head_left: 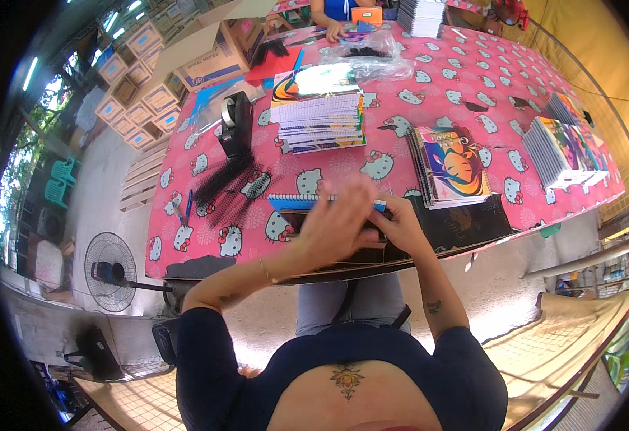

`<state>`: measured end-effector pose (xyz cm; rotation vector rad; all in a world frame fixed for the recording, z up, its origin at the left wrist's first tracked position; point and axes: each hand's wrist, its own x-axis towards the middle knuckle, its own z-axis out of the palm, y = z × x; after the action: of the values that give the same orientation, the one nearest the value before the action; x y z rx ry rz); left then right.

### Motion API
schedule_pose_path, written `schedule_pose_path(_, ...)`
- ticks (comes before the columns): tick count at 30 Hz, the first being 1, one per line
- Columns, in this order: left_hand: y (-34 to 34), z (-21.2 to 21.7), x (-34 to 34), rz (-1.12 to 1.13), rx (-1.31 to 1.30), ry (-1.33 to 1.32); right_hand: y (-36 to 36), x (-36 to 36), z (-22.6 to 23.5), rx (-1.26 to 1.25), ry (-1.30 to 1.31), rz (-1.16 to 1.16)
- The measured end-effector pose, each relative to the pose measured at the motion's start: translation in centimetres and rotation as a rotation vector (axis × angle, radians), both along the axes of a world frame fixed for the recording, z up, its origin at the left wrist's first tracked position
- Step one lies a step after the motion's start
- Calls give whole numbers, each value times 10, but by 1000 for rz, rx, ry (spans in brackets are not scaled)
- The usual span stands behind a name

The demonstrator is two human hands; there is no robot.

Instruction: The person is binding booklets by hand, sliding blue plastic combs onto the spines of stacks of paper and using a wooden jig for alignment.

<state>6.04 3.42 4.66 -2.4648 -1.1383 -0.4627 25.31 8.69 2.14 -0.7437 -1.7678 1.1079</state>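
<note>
A spiral notebook with a blue strip along its far edge [286, 203] lies at the near table edge, in front of my body. Across it stretches my left hand [336, 223], its fingers extended and partly blurred by motion. My right hand [398, 224] holds the notebook's right end with bent fingers. Most of the notebook is hidden under both hands. To the right, a stack of spiral notebooks with a colourful cartoon cover [452, 165] rests on a black sheet [465, 224]. Farther off stands a taller stack of notebooks [319, 118].
Black spiral coils [221, 179] lie on the left beside a black tape dispenser [237, 126]. More notebook stacks [562, 154] stand at the far right. An open carton [217, 54] and a clear plastic bag [372, 57] are farther back. Across the table is another person's hand [336, 30].
</note>
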Motion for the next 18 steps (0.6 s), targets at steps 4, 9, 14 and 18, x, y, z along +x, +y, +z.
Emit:
schedule_pose_path(4, -2, -1, 2, -10, -90, -66, -2, 0, 2, -3, -40, -10)
schedule_pose_path(9, 8, 37, 5, -4, -119, -310, -5, 5, 15, -49, -10, -10)
schedule_pose_path(14, 18, 32, 0, -45, -136, -426, 11, 33, 28, -147, 18, 56)
schedule_pose_path(18, 20, 29, 2, -53, -117, -472, 24, 32, 48, -14, -95, 163)
